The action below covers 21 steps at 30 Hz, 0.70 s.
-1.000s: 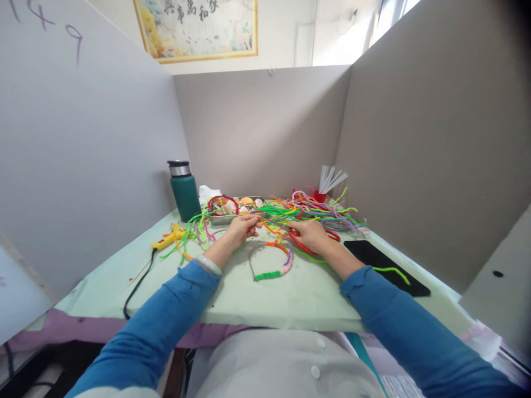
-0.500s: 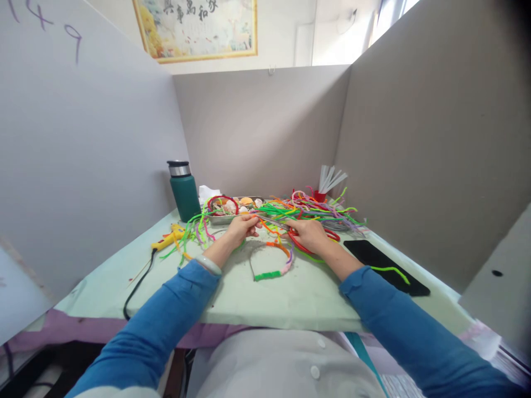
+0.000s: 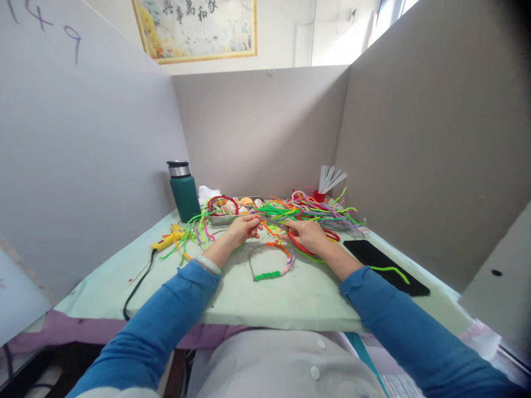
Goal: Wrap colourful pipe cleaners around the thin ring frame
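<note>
My right hand (image 3: 307,236) is closed on the red-handled scissors (image 3: 333,236), whose blades point left toward my other hand. Pinched in the fingers of my left hand (image 3: 244,228) is an orange pipe cleaner (image 3: 267,227), its end right by the blade tips. Below both hands, on the table, lies a thin headband (image 3: 267,275) partly wrapped in green, pink, purple and orange. Whether the blades touch the orange piece is too small to tell.
A green bottle (image 3: 184,194) and a yellow glue gun (image 3: 168,239) stand and lie at left. Behind the hands are a metal tray (image 3: 224,220), a pile of pipe cleaners (image 3: 315,213) and a red cup (image 3: 319,196) with white sticks. A black phone-like slab (image 3: 385,265) lies at right.
The scissors in my right hand have shifted slightly, with their handles spread a little more. My left hand has barely moved.
</note>
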{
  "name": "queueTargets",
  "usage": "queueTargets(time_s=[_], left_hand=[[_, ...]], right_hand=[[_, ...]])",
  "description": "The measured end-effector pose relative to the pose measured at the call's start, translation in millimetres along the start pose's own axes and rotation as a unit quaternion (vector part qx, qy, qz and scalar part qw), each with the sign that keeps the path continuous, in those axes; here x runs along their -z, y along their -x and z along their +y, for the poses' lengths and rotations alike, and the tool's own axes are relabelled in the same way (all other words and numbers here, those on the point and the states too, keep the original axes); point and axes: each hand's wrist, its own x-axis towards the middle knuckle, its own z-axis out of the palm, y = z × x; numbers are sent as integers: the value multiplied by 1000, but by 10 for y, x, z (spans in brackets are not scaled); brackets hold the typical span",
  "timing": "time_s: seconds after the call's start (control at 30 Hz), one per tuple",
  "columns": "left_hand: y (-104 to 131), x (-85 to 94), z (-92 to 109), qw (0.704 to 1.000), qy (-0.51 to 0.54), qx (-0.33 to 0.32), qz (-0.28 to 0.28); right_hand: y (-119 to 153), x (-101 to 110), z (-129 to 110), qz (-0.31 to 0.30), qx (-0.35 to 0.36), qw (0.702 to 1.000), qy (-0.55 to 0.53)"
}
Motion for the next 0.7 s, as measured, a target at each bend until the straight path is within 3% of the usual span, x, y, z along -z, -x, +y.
queueTargets(time_s=[0.37, 0.7], left_hand=[[12, -10, 17, 1000, -20, 6, 18], [6, 14, 10, 1000, -8, 12, -3]], right_hand=[[-9, 7, -27, -4, -18, 999, 41], [-18, 11, -41, -4, -7, 998, 56]])
